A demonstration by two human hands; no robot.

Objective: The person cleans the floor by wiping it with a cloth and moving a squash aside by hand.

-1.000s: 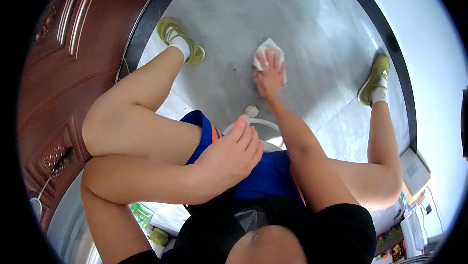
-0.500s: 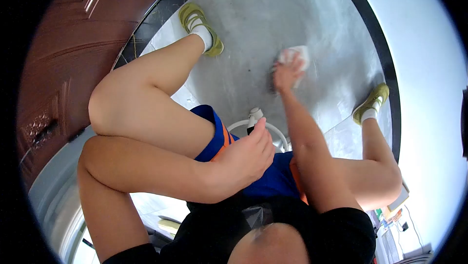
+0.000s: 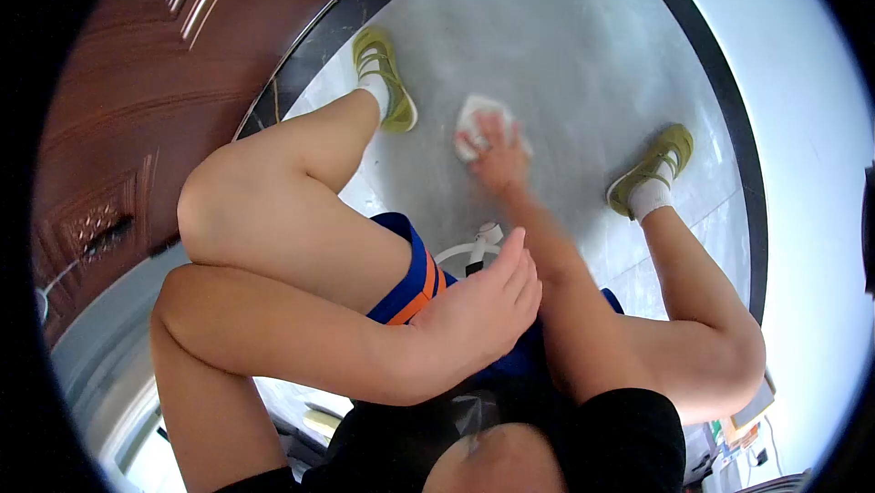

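Observation:
A white cloth [image 3: 476, 128] lies on the grey floor [image 3: 538, 28] between the two feet. My right hand [image 3: 499, 160] presses down on it, fingers spread over it and blurred by motion. My left hand [image 3: 488, 306] rests over my lap near the blue shorts, its fingers stretched out and loosely bent, with nothing visible in it. Just beyond its fingertips, low between my legs, is a white curved frame with a white round end [image 3: 489, 234] and a black part; much of it is hidden by my hand and legs.
A dark red-brown carved door [image 3: 137, 110] stands on the left. Black border tiles [image 3: 720, 65] edge the floor, with a white wall [image 3: 775, 56] on the right. My green shoes [image 3: 387, 83] are planted on either side. Small items and cables lie at lower right.
My right hand and the cloth have moved left across the floor. My right foot appears further left and slightly higher in view. My left hand stays over my lap.

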